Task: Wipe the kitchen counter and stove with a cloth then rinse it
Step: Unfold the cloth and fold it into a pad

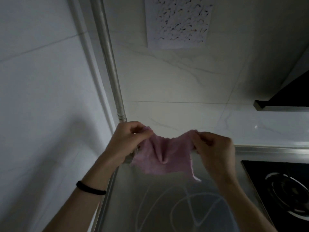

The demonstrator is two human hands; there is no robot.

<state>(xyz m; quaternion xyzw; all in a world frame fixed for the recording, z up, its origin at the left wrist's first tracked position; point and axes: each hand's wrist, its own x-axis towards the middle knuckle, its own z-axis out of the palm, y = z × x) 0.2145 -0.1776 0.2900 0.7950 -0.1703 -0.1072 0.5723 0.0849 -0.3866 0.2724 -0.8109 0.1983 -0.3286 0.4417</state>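
A small pink cloth (164,156) hangs spread out in the air over the steel counter (150,201). My left hand (128,139) pinches its upper left corner. My right hand (215,148) pinches its upper right corner. The cloth sags in the middle with a fold down its centre. The black glass stove (260,173) with a round gas burner (289,193) lies at the lower right, apart from the cloth. Curved wet streaks show on the counter below the cloth.
A white tiled wall stands behind and to the left. A grey vertical pipe (108,56) runs down the corner to the counter. A black range hood (287,96) juts in at the right. A speckled paper sheet (178,22) is stuck high on the wall.
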